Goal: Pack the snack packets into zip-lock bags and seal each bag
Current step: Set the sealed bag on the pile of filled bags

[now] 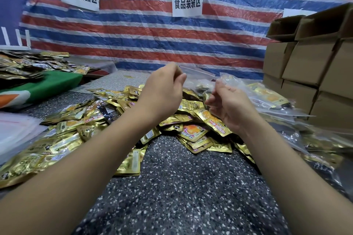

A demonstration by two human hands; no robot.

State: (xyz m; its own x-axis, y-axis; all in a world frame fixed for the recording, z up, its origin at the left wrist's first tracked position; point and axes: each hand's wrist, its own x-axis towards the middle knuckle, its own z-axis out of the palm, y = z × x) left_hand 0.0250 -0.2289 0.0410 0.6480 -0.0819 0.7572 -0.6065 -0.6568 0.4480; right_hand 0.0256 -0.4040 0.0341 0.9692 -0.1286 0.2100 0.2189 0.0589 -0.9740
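A heap of gold snack packets (193, 131) covers the middle of the speckled table (183, 187). Both my hands hover above it, apart from each other. My left hand (164, 89) is raised with its fingers loosely curled and nothing in them. My right hand (226, 107) is lower, palm turned left, fingers also loosely curled and empty. Its fingertips are close to the crinkled top of a clear zip-lock bag (229, 80) behind it. Filled zip-lock bags (267, 97) lie stacked at the right.
Cardboard boxes (313, 74) are stacked at the right edge. A green cloth (49, 86) and more dark packets (28, 66) lie at the back left. Flat empty clear bags (15, 131) sit at the left. A striped tarp wall (152, 34) closes the back.
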